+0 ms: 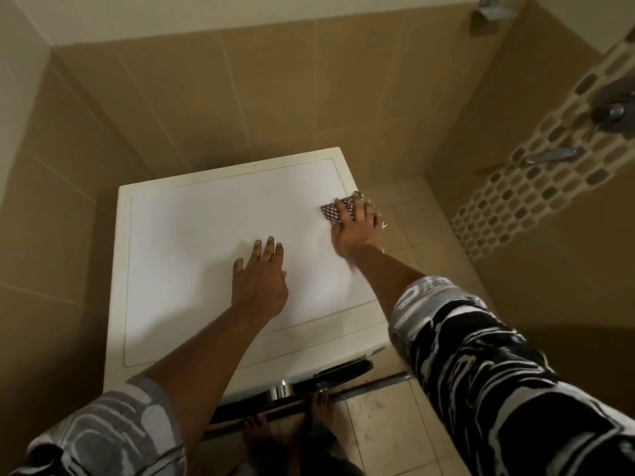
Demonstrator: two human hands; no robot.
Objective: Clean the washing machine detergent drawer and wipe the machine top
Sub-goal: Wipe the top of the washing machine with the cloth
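The white washing machine top [192, 242] fills the middle of the view. My left hand [259, 280] lies flat on it near the centre, fingers straight and spread. My right hand [355, 228] presses a red-and-white checked cloth [335, 209] onto the top at its right edge, fingers spread over the cloth and partly past the edge. The machine's front panel with a chrome knob [281, 389] shows below the top. The detergent drawer is hidden from this angle.
Beige tiled walls close in on the left and behind the machine. A patterned mosaic strip [536, 187] and metal tap fittings [553, 154] are on the right wall. The tiled floor [385, 424] lies to the right and in front, where my bare feet stand.
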